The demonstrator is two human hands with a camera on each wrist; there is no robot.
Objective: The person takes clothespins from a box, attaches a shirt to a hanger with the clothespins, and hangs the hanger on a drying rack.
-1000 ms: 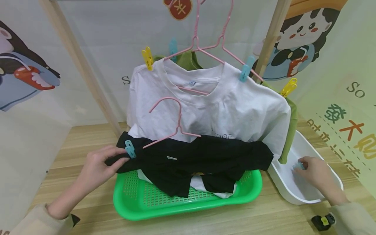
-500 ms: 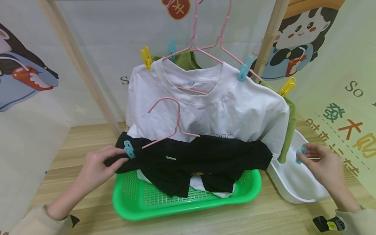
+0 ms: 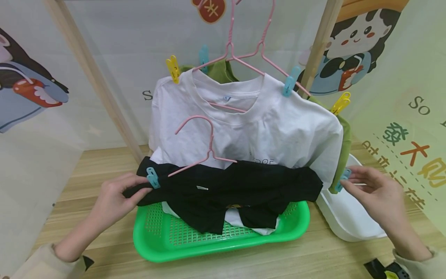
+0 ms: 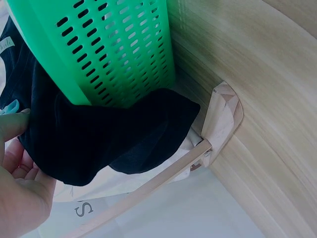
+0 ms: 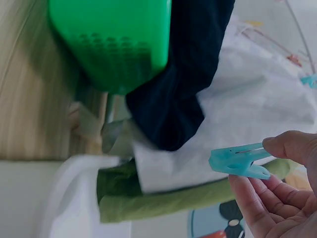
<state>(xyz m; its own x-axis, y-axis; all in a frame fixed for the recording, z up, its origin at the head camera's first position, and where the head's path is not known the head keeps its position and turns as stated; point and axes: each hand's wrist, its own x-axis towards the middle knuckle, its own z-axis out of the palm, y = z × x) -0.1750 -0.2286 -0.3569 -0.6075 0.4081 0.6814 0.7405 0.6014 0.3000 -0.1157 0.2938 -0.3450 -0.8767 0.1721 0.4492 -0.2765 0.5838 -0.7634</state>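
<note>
A black T-shirt (image 3: 223,182) is draped across the green basket, a pink hanger (image 3: 211,145) rising from its neckline. My left hand (image 3: 120,195) pinches its left sleeve end, right beside a light-blue clothespin (image 3: 152,177) clipped near the shoulder. In the left wrist view the thumb (image 4: 14,124) lies at that clothespin and the fingers are behind the cloth. My right hand (image 3: 378,193) pinches another light-blue clothespin (image 5: 240,161) between thumb and fingers, over the white bin (image 3: 348,217). In the head view this clothespin overlaps the hanging green garment (image 3: 343,155).
The green basket (image 3: 223,250) stands on the wooden table, with white cloth under the black T-shirt. Behind hangs a white T-shirt (image 3: 278,128) on a pink hanger, with a yellow clothespin (image 3: 173,69) and a blue clothespin (image 3: 291,81). Wooden rack posts (image 3: 104,89) rise at both sides.
My right hand has lifted the blue clothespin up out of the white bin and moved it left towards the hanging clothes. My left hand stays at the black sleeve.
</note>
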